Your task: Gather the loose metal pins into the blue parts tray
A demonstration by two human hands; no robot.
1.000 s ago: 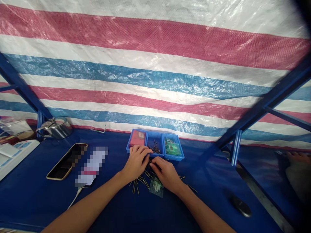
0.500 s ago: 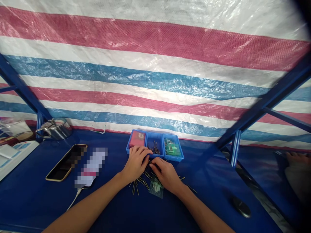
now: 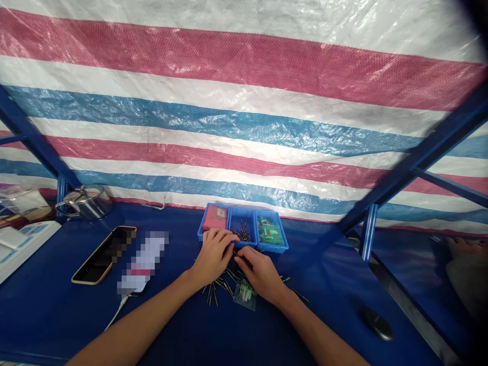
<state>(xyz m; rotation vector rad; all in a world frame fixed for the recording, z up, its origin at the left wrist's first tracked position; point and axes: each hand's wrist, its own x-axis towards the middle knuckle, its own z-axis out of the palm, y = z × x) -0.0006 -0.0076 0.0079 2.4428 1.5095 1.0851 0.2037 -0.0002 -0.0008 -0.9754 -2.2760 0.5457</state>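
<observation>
My left hand [image 3: 213, 255] and my right hand [image 3: 260, 274] rest close together on a blue table, over a scatter of thin dark metal pins [image 3: 218, 287]. Both hands have their fingers curled and their fingertips meet over the pins; what they pinch is too small to make out. A small clear bag with green parts [image 3: 245, 294] lies under my right wrist. Just behind the hands stand three joined blue trays [image 3: 284, 248]: red items on the left, pins in the middle, green parts on the right.
A phone [image 3: 103, 254] and a white blurred pack [image 3: 144, 262] with a cable lie to the left. A steel pot [image 3: 84, 201] and a white device [image 3: 23, 245] are at the far left. A black mouse [image 3: 377, 323] sits right. Another person's hand [image 3: 465, 247] shows beyond a blue frame post [image 3: 366, 231].
</observation>
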